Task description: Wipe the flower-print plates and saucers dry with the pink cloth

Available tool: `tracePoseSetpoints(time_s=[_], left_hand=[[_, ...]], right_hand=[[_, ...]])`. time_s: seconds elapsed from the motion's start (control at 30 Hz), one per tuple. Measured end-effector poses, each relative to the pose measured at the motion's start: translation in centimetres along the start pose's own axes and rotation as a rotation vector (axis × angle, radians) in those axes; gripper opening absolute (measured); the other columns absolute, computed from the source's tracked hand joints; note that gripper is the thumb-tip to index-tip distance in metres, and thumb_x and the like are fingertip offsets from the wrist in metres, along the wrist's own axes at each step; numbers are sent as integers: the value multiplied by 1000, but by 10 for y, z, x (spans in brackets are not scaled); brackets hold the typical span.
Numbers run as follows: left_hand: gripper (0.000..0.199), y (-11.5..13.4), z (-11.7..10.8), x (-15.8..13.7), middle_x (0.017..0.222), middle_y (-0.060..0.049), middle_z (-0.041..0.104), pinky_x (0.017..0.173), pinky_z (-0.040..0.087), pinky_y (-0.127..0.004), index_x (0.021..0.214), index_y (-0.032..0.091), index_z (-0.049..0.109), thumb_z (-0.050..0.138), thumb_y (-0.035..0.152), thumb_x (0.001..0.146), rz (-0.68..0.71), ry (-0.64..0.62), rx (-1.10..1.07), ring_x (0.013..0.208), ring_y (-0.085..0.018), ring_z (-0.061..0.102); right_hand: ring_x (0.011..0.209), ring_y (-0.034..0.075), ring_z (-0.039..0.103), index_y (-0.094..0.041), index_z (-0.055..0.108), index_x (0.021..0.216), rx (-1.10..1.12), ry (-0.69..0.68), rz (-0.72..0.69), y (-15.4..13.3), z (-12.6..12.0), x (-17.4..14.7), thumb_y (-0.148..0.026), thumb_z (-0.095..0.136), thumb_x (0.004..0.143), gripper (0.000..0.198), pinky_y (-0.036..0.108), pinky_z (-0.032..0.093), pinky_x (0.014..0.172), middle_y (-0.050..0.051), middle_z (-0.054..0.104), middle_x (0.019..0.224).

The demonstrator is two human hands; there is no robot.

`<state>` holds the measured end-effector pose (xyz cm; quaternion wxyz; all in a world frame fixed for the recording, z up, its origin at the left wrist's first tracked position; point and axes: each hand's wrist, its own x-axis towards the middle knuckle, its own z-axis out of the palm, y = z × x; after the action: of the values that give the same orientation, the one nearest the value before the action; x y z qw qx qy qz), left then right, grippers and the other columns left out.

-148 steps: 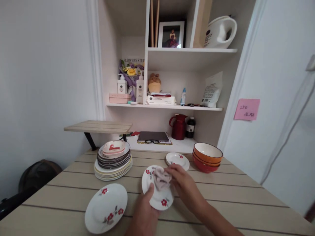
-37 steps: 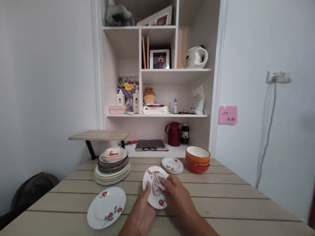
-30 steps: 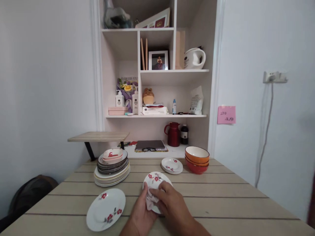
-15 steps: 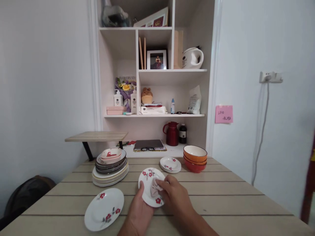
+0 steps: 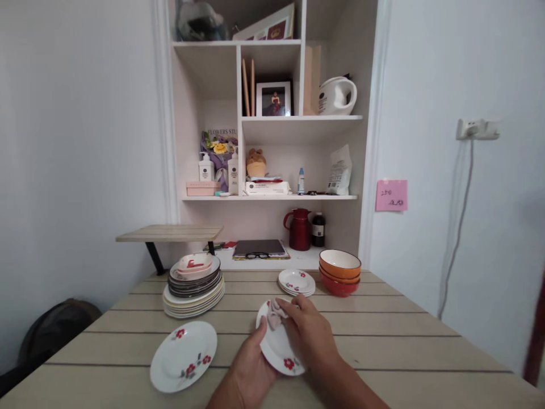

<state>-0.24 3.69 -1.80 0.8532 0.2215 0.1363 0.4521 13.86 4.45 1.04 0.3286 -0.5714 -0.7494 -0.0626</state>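
A small white plate with red flowers (image 5: 276, 346) is tilted up above the front of the table, gripped at its left edge by my left hand (image 5: 253, 363), thumb on the rim. My right hand (image 5: 313, 329) pinches a crumpled pale pink cloth (image 5: 276, 313) and presses it on the plate's upper face. That hand covers the plate's right side. Left of my hands lies a larger white flowered plate (image 5: 170, 363). Behind them sits a short stack of small flowered plates (image 5: 297, 280).
On the wooden table (image 5: 404, 352), a tall plate stack (image 5: 193, 307) topped with pink dishes (image 5: 195, 264) stands at left. Orange and red bowls (image 5: 339, 272) are stacked at right. A raised wooden shelf (image 5: 170, 232), a laptop (image 5: 259, 248) and a red jug (image 5: 299, 230) are farther back.
The held plate has shifted right and slightly down in view and turned. My right hand has moved the cloth from the plate's middle right to its upper part.
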Motion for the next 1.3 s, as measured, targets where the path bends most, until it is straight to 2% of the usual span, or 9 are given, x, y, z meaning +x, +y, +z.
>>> tracePoseSetpoints(time_s=[0.1,0.27,0.37,0.47,0.67,0.83,1.07,1.2,1.3], left_hand=[[49,5,1,0,112,-15,70,96,42,-41,124,13,60,52,46,89,77,-8,-33,108,-28,63],[41,16,-3,-1,100,-13,73,87,47,-37,114,11,65,53,41,89,187,124,-35,92,-24,67],[38,17,-6,-2,90,-12,74,76,49,-32,107,8,67,57,40,87,160,179,7,75,-20,68],[38,13,-6,-2,85,-10,74,71,49,-31,104,9,67,59,41,86,96,177,23,65,-18,66],[44,0,-4,2,100,-11,74,89,46,-40,118,14,62,56,45,87,-60,79,66,95,-26,68],[47,2,-7,3,108,-14,72,97,41,-42,122,12,60,53,45,89,-2,-6,27,108,-28,63],[39,19,-10,1,104,-13,73,87,47,-38,118,13,62,56,37,89,233,122,6,95,-24,67],[40,17,-14,2,93,-13,75,72,49,-31,106,9,66,60,42,85,115,209,43,75,-20,68],[40,10,-13,3,91,-11,75,74,49,-31,105,10,67,60,45,85,52,176,48,73,-19,68]], right_hand=[[87,20,61,-34,63,123,-17,-30,-13,2,-1,0,-21,47,88,40,27,45,69,7,63,100],[88,19,61,-35,66,117,72,-110,-99,-15,-6,-12,-20,50,86,38,25,44,71,6,63,100],[89,18,60,-38,65,117,159,-159,-177,-26,-6,-19,-17,53,84,41,25,44,74,4,63,100],[90,18,60,-39,64,118,184,-157,-165,-31,-5,-20,-17,54,84,42,26,44,75,4,62,103],[91,20,61,-35,63,121,107,-37,-43,-11,-3,-8,-22,46,90,38,27,45,77,6,62,101],[89,20,61,-34,64,120,17,-40,37,5,-2,1,-24,46,90,36,27,43,70,6,63,101],[91,19,61,-35,66,117,100,-166,-48,-11,-3,-11,-24,50,87,36,26,42,73,5,62,103],[89,17,60,-38,66,115,166,-190,-134,-28,-2,-19,-22,52,86,36,24,41,75,2,63,101],[93,18,60,-37,66,115,154,-147,-113,-27,-3,-17,-23,52,86,35,25,42,78,3,62,106]])
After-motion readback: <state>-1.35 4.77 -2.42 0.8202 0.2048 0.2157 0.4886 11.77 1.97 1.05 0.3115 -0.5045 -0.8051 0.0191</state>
